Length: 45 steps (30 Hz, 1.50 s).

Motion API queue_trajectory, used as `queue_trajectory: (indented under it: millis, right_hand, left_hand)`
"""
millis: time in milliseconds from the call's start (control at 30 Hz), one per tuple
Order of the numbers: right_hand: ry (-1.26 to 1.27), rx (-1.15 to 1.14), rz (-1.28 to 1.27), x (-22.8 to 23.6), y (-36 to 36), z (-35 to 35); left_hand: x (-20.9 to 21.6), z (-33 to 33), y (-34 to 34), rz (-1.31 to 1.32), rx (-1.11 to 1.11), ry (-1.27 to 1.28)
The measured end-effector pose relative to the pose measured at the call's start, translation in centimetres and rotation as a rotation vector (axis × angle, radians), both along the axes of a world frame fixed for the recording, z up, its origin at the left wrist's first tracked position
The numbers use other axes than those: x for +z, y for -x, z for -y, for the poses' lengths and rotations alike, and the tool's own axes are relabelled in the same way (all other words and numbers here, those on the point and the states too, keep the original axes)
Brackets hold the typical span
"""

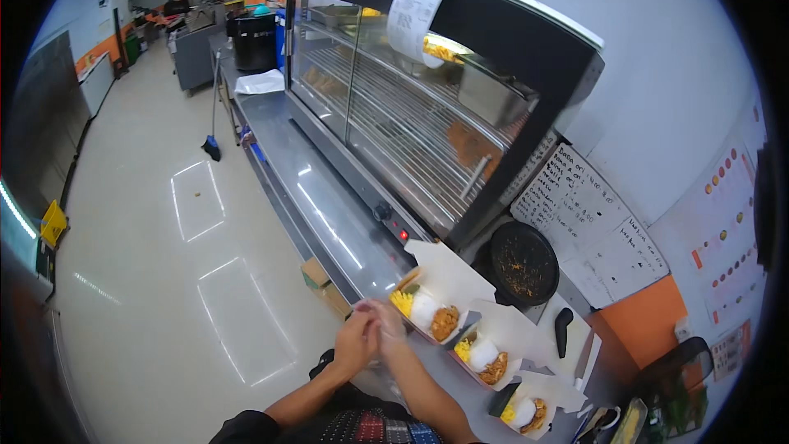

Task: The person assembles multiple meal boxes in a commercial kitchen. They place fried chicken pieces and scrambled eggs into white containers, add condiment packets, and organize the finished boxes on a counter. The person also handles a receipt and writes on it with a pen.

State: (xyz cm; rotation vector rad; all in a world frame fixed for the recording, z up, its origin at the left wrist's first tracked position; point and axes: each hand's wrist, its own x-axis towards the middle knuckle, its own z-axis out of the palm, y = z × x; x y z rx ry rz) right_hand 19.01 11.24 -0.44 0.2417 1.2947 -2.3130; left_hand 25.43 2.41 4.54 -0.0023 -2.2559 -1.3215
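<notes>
My two hands meet over the front edge of the steel counter. My left hand is bare and closed, its fingers gripping the clear plastic glove at my right hand. My right hand shows through the thin film; its fingers are blurred and partly covered. Right beside them stands an open paper meal box with white rice, yellow shreds and browned fried pieces. Two more open boxes, a middle one and a near one, hold similar food in a row toward me.
A glass-fronted warming cabinet stands along the counter, a paper slip hanging on it. Behind the boxes are a round black pan and a black-handled utensil. A broom leans at the counter's far end; a person is far off.
</notes>
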Motion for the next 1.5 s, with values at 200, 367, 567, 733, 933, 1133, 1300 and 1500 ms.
queue_trajectory:
  millis: [200,367,567,733,933,1133,1300,1500]
  right_hand:
    - [-0.697,0.101,-0.252,-9.1,4.9,6.6]
    - [-0.084,0.281,0.242,2.1,9.3,8.8]
    - [-0.204,0.013,-0.089,-2.4,12.8,10.6]
    - [-0.866,0.002,-0.362,-3.4,11.5,12.2]
    - [-1.155,0.164,-0.755,2.4,10.8,10.4]
    - [-1.218,-0.594,-1.401,30.3,12.5,11.7]
    - [-0.876,-1.08,-1.638,39.9,26.0,11.4]
    - [-0.826,-0.794,-1.307,37.1,23.3,10.3]
  left_hand:
    - [-6.9,8.3,8.0,0.583,-0.085,-0.683]
    - [-4.3,11.2,9.9,0.489,-0.375,-1.132]
    - [-6.1,12.4,16.6,0.298,-0.23,-0.486]
    - [-7.7,13.1,19.5,0.332,-0.266,-0.536]
    - [-9.2,11.3,24.5,0.099,-0.263,-0.497]
    - [-8.3,15.4,30.7,-0.076,0.151,0.11]
    - [-9.6,11.7,27.0,-0.229,-0.449,0.634]
    - [-9.8,9.3,23.9,-0.069,-0.616,1.058]
